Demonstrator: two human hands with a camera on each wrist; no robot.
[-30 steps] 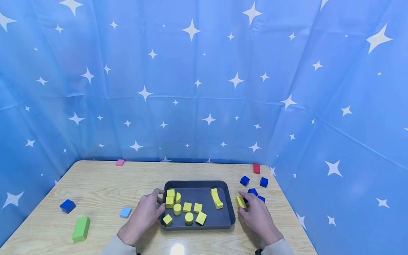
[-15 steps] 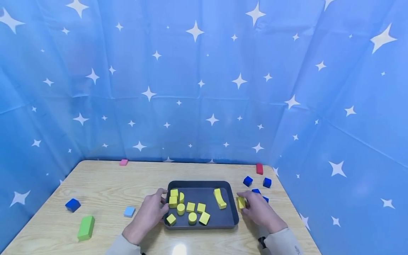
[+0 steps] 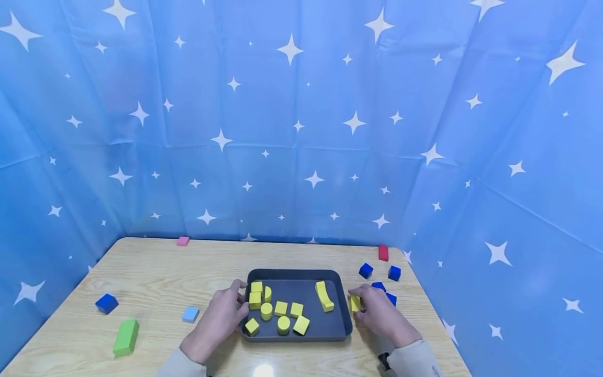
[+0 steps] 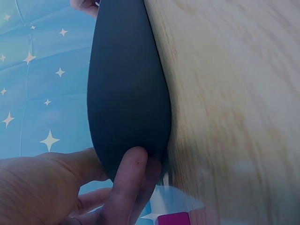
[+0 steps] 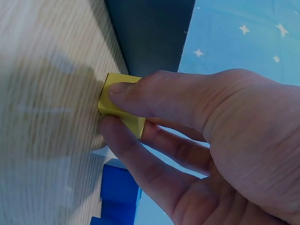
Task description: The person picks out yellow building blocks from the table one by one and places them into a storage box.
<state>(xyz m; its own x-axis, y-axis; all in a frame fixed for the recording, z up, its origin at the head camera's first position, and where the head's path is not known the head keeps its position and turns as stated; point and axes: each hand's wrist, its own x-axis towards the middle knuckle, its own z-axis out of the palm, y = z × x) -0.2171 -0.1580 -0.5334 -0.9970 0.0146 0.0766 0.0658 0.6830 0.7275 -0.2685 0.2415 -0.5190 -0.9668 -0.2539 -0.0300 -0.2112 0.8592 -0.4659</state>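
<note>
A dark grey tray (image 3: 301, 339) rests on the table with several yellow blocks inside it: cubes, cylinders, a half-round and a curved piece (image 3: 324, 296). My left hand (image 3: 220, 317) grips its left end; in the left wrist view a fingertip (image 4: 133, 161) presses on the tray wall (image 4: 129, 84) near the corner. Just outside the right wall, my right hand (image 3: 382, 313) pinches a yellow block (image 3: 355, 303). In the right wrist view the thumb lies on this block (image 5: 119, 105) and the other fingers are against its side, low over the table.
Blue blocks (image 3: 366, 270) lie beyond and beside my right hand, with a red block (image 3: 383, 253) at the back edge. To the left are a dark blue block (image 3: 107, 303), a green block (image 3: 125, 338), a light blue block (image 3: 190, 314) and a pink one (image 3: 182, 241).
My right hand has brought the yellow block slightly closer to the tray's right wall, away from the blue blocks. The left hand stays at the tray's left end. The head view has shifted slightly.
</note>
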